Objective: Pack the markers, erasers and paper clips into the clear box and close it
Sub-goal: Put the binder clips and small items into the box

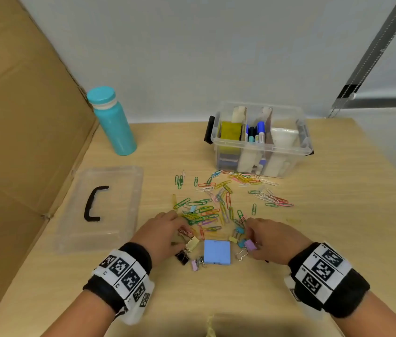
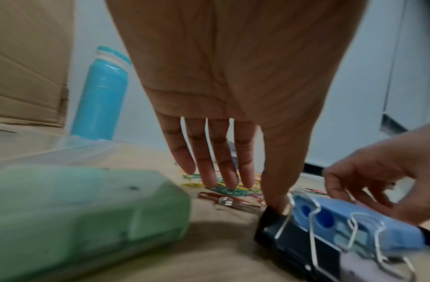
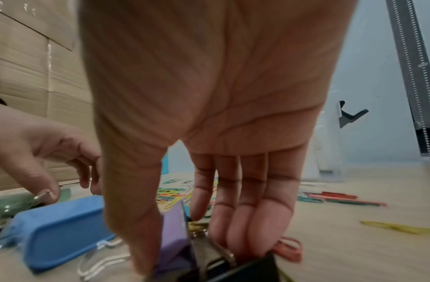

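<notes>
The clear box [image 1: 289,148] stands open at the back right, with markers [image 1: 258,132] upright in its middle compartment. Several coloured paper clips [image 1: 206,210] lie scattered in front of it. A blue eraser [image 1: 217,251] lies between my hands, with binder clips around it. My left hand [image 1: 184,235] reaches down with straight fingers [image 2: 223,167] over the paper clips, its thumb touching a black binder clip [image 2: 288,234] beside a pale yellow-green one [image 1: 192,243]. My right hand [image 1: 250,242] pinches a purple binder clip [image 3: 174,238] between thumb and fingers.
The clear lid [image 1: 119,181] with a black handle lies flat at the left. A teal bottle [image 1: 114,122] stands behind it. Cardboard [image 1: 16,117] walls off the left side. Bare wooden table [image 1: 338,227] spreads to the right.
</notes>
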